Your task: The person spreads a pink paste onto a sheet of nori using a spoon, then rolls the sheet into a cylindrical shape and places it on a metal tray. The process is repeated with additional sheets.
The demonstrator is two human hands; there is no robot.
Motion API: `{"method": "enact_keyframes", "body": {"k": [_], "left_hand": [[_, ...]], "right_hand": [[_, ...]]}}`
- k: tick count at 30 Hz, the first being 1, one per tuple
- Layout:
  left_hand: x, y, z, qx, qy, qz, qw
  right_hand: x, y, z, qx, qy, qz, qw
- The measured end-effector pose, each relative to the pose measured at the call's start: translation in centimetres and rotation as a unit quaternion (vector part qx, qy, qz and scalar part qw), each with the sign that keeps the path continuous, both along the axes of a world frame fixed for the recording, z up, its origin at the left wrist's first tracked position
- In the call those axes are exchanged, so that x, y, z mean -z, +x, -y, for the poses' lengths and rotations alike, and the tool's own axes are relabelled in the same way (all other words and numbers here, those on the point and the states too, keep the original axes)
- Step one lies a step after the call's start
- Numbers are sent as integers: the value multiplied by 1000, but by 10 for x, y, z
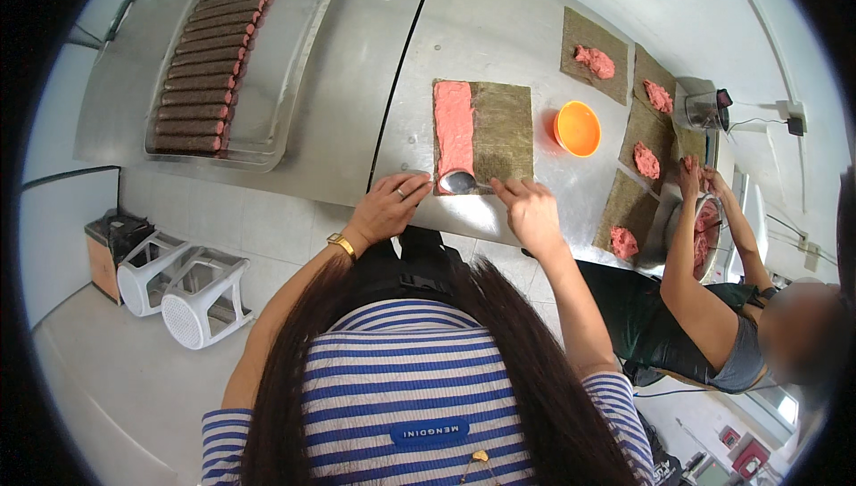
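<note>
The right hand (532,212) grasps the handle of a metal spoon (458,182), its bowl resting on pink paste (455,125) at the near end of a strip. The left hand (390,205) is at the near left corner of a dark green sheet (504,134), fingers drawn together; whether they pinch it cannot be told. The paste covers the left part of this sheet, which lies flat on the metal counter (499,4) before the person; its right part is bare. Just right of the sheet stands an orange bowl (578,129). Farther right, more sheets (580,38) bear pink mounds (596,62), and a co-worker's hands (691,181) are near a metal basin (706,232) of paste. At far left, a clear tray (292,40) holds a row of dark rolls (212,53) with pink ends. White stools (205,299) lie on the floor below.
</note>
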State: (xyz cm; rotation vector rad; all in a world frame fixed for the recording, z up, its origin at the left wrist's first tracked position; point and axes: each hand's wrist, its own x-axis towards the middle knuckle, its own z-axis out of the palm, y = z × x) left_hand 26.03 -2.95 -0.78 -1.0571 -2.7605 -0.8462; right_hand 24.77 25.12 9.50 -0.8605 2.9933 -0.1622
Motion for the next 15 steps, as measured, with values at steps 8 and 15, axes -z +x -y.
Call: {"method": "enact_keyframes", "body": {"k": [8,15], "left_hand": [[1,1,-1,2,-19,2,1000],[-2,0,-3,-3,-23,-23,999]], "right_hand": [[9,-59,-7,-53,-11,-34,998],[17,-106,-4,-55,-3,-60,997]]}}
